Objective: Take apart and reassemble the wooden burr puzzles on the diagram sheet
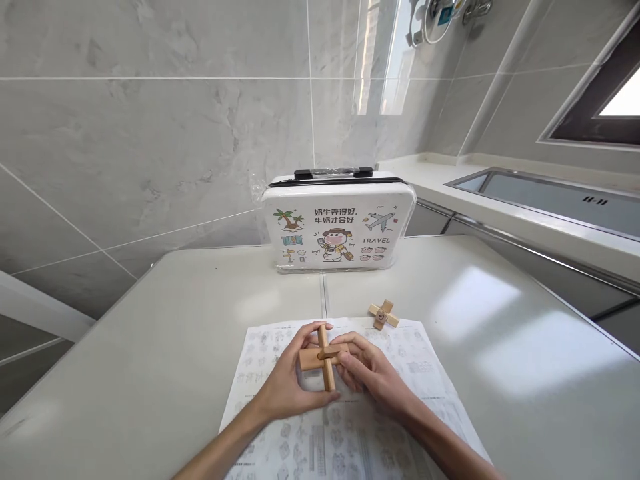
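Observation:
Both my hands hold a wooden burr puzzle [311, 359] made of crossing wooden bars, just over a printed sheet [310, 427]. My left hand [287, 383] grips the long upright bar, fingers at its far end and thumb at its near end. From the right, my right hand [373, 370] pinches the bar that points right, its thumb on top and other fingers partly hidden below. A smaller assembled wooden cross puzzle [384, 315], with a dark mark on its top, rests beyond my right hand by the sheet's far edge.
A white cartoon-printed case [337, 233] in clear plastic wrap stands at the back of the white table [165, 347], near the grey tiled wall [150, 133]. A counter with a sink [550, 197] runs along the right. A thin seam crosses the tabletop behind the sheet.

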Motion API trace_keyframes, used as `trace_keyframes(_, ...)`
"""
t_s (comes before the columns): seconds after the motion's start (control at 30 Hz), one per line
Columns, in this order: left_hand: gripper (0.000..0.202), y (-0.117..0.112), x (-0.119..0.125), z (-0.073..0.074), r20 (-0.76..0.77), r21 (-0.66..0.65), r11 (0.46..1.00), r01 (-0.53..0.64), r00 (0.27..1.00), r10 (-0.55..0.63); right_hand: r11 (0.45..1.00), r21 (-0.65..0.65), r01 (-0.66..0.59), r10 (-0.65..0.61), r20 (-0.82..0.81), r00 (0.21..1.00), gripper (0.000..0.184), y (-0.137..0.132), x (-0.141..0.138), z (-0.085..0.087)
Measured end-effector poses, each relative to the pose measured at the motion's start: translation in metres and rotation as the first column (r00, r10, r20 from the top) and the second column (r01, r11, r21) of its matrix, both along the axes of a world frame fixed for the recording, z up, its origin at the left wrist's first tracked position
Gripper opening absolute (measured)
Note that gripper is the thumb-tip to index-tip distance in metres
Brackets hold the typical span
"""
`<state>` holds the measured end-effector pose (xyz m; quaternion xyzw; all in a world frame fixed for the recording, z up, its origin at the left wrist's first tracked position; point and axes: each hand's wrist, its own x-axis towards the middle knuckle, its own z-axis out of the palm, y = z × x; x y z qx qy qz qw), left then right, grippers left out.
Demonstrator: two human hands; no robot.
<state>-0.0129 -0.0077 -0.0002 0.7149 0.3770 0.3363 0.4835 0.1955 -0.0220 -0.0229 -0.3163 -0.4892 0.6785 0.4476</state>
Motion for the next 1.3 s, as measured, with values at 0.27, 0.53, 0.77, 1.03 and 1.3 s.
trace_keyframes(0.27,0.091,0.0,0.002,-0.002,-0.061,0.083,0.995,-0.046,0.997,0.052,0.996,0.015,0.093,-0.093,-0.046,0.995,0.042,0.001,-0.003,-0.011)
trace_keyframes(0.53,0.09,-0.002,0.001,0.002,-0.049,0.1,0.994,-0.044,0.998,0.049,0.999,0.044,0.03,-0.029,-0.016,0.999,0.036,0.002,0.003,-0.009)
trace_keyframes(0.77,0.089,-0.003,0.0,0.002,-0.035,0.117,0.992,-0.042,0.998,0.047,0.999,0.022,-0.038,0.038,-0.024,0.999,0.041,0.005,0.005,-0.001)
trace_keyframes(1.03,0.089,-0.004,-0.001,-0.007,-0.057,0.154,0.979,-0.132,0.988,0.142,0.998,0.059,-0.03,0.029,0.014,0.999,0.037,0.004,0.007,-0.006)
trace_keyframes(1.3,0.093,-0.004,-0.002,-0.006,-0.106,0.178,0.976,-0.129,0.983,0.149,0.997,0.034,-0.071,0.07,0.029,0.997,0.033,0.006,0.009,-0.006)
